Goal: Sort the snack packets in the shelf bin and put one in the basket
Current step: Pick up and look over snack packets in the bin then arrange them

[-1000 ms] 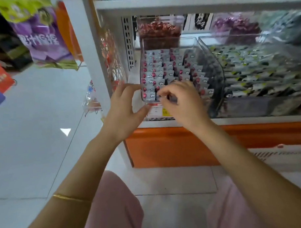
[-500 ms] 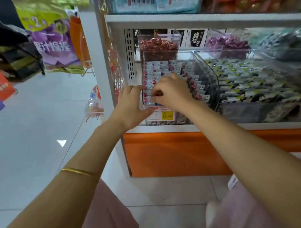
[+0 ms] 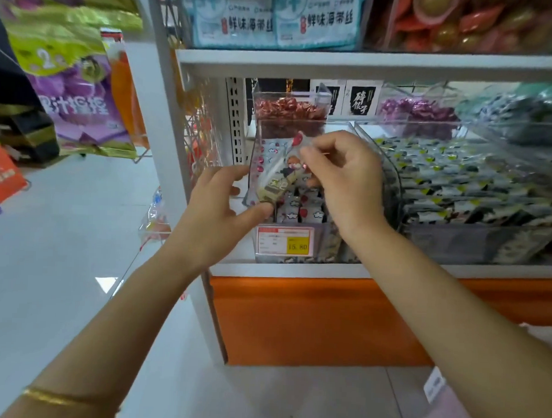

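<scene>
A clear plastic shelf bin (image 3: 298,237) on the lower shelf holds several small white snack packets (image 3: 295,209) with red marks. My right hand (image 3: 341,176) pinches one snack packet (image 3: 282,171) by its upper edge and holds it lifted above the bin's front. My left hand (image 3: 218,206) is at the bin's left front corner, its thumb touching the packet's lower end and its fingers spread beside the bin wall. No basket is in view.
A larger clear bin (image 3: 475,197) of black and green packets stands to the right. Behind are tubs of red-wrapped candies (image 3: 289,115) and purple-wrapped candies (image 3: 419,113). A yellow price tag (image 3: 286,243) fronts the bin. Purple bags (image 3: 75,108) hang at left.
My right hand has lifted one packet out of the bin and raised it. My left hand has moved up to the packet's lower end. The camera has come closer to the shelf.
</scene>
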Demonstrator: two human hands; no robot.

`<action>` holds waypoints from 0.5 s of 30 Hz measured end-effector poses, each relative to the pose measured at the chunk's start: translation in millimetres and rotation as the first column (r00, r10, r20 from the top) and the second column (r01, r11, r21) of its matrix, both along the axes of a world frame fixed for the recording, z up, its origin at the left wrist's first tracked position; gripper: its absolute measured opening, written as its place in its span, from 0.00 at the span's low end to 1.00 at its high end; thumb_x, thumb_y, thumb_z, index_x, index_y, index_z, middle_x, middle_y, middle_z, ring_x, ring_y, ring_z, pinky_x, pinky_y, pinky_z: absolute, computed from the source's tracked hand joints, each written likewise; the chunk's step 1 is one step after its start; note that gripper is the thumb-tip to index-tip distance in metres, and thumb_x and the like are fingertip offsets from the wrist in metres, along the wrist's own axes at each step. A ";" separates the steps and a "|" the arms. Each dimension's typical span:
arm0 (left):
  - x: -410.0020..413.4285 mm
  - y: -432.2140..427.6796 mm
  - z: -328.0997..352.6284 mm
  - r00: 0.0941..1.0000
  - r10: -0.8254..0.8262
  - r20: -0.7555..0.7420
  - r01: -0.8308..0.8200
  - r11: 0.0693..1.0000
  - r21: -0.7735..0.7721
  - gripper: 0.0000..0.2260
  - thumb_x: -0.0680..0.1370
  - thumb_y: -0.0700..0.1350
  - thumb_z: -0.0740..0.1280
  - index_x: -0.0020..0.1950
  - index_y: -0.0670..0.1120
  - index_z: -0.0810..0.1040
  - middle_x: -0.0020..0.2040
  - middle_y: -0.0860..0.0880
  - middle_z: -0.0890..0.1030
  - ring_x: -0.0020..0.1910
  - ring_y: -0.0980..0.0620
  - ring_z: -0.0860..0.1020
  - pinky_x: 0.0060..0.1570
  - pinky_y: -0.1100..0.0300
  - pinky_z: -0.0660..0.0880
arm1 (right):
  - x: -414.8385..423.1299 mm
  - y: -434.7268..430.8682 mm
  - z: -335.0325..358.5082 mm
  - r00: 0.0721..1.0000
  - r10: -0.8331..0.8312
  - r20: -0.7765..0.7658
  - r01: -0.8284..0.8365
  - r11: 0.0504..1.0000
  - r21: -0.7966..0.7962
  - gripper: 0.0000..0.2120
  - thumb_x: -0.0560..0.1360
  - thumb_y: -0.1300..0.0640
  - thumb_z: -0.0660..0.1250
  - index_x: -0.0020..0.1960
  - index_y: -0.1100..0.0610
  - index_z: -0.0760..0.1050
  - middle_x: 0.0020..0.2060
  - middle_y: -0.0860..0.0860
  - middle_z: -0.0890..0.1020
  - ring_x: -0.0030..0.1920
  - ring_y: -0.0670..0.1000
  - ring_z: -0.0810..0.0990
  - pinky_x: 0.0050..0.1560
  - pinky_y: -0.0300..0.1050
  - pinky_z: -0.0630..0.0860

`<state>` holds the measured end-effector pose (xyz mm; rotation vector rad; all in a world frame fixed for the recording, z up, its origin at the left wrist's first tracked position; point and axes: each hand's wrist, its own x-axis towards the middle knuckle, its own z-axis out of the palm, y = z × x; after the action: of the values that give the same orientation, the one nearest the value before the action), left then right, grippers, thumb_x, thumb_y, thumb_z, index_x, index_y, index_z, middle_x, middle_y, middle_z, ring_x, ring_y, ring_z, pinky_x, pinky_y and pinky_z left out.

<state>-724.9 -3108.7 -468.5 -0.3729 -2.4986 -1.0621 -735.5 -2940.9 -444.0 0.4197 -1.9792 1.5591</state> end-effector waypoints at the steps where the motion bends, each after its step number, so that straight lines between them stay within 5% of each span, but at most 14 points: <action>1: 2.4 0.6 0.1 1.000 -0.008 0.007 0.008 1.000 0.018 0.28 0.72 0.53 0.69 0.70 0.49 0.66 0.62 0.51 0.68 0.55 0.57 0.70 0.53 0.61 0.71 | 5.8 2.6 -2.3 1.000 0.001 0.031 0.002 0.996 -0.094 0.03 0.76 0.62 0.66 0.43 0.59 0.76 0.38 0.51 0.81 0.36 0.48 0.80 0.38 0.43 0.79; 5: 10.2 5.8 2.9 0.996 -0.069 0.060 0.066 0.996 0.065 0.14 0.74 0.53 0.67 0.59 0.53 0.74 0.51 0.57 0.75 0.48 0.63 0.73 0.44 0.72 0.71 | 22.0 10.4 -16.5 0.959 0.171 0.224 -0.066 0.910 -0.410 0.06 0.76 0.63 0.65 0.40 0.59 0.75 0.34 0.53 0.82 0.32 0.47 0.81 0.35 0.39 0.79; 7: 12.8 6.8 3.8 0.982 -0.099 0.162 0.077 0.987 0.141 0.10 0.73 0.53 0.67 0.53 0.55 0.76 0.46 0.58 0.78 0.44 0.62 0.75 0.38 0.69 0.72 | 25.1 15.7 -22.0 0.916 0.261 0.305 -0.077 0.860 -0.504 0.07 0.76 0.64 0.64 0.39 0.59 0.75 0.35 0.54 0.82 0.33 0.50 0.82 0.35 0.40 0.79; 12: 18.4 0.5 0.2 0.902 -0.217 0.372 0.081 0.933 0.350 0.22 0.63 0.58 0.69 0.55 0.52 0.78 0.45 0.51 0.82 0.37 0.58 0.79 0.34 0.62 0.73 | 30.0 29.2 -29.0 0.808 0.417 0.417 -0.158 0.834 -0.529 0.03 0.72 0.60 0.68 0.41 0.60 0.77 0.34 0.54 0.83 0.34 0.51 0.83 0.33 0.39 0.79; 15: 19.3 -5.0 -3.7 0.837 -0.323 0.442 0.022 0.826 0.563 0.19 0.65 0.52 0.69 0.53 0.45 0.79 0.41 0.50 0.83 0.34 0.60 0.78 0.30 0.66 0.73 | 30.7 33.8 -31.3 0.786 0.418 0.456 -0.177 0.858 -0.482 0.09 0.66 0.58 0.69 0.43 0.62 0.77 0.36 0.56 0.83 0.34 0.51 0.83 0.32 0.38 0.79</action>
<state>-705.7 -3113.7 -472.2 -0.1572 -2.4589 -2.1272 -704.8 -2907.2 -475.3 0.1169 -1.9428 2.4807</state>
